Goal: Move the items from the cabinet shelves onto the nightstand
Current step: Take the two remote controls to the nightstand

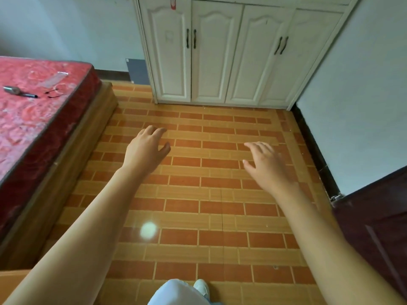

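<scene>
I am holding both arms out in front of me over the tiled floor (220, 194), palms down. My left hand (146, 148) is hanging loose with the fingers curled slightly and spread apart, gripping nothing. My right hand (265, 165) is doing the same on the right, fingers fanned open and empty, thumb pointing inward. The two hands are staying well apart from each other and are touching nothing.

The cabinet (231, 53) is standing at the far end of the room, straight ahead of me, and all four of its white doors are sitting closed, so I cannot tell what is lying on its shelves. Dark handles (191, 38) are showing in pairs where the doors meet.

On my left, a bed with a red mattress (33, 106) is lying along the wall on a wooden frame. A small metal tool (18, 91) is resting on the mattress near its far end, with a thin black loop just beside it. At the near right, a dark door (374, 227) is standing open. My white shoe (201, 286) is showing at the near edge.
</scene>
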The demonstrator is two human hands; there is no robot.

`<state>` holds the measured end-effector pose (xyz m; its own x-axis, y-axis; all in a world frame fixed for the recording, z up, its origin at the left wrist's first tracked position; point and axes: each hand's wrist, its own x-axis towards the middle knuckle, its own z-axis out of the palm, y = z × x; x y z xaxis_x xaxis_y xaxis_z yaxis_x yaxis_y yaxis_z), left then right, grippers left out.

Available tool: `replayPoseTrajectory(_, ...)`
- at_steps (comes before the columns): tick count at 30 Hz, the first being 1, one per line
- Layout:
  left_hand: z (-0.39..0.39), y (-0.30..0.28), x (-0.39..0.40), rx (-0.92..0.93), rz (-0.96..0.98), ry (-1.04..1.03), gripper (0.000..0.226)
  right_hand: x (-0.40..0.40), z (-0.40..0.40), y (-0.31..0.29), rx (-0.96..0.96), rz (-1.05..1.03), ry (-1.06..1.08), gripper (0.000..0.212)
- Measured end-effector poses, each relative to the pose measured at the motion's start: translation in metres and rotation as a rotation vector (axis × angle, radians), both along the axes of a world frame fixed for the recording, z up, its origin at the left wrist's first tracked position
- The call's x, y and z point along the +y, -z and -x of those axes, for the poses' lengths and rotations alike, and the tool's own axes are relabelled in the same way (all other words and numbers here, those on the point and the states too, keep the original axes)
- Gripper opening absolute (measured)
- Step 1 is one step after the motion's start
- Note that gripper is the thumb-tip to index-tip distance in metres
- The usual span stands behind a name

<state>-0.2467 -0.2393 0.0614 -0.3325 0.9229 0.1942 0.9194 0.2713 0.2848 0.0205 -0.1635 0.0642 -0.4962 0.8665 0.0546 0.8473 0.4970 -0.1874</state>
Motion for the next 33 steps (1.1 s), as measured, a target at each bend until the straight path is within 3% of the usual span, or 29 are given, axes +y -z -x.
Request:
replayPoseTrajectory(13,0.017,0.005,0.055,0.018,0.011,-0.053,0.045,0.076,0.02,0.004,0.051,-0.006,-0.069,0.046)
replayPoseTrajectory(33,0.162,-0.012,0.344,0.002,-0.018,0.025,0.047,0.348,0.171,-0.017,0.128,-0.014,-0.016,0.047)
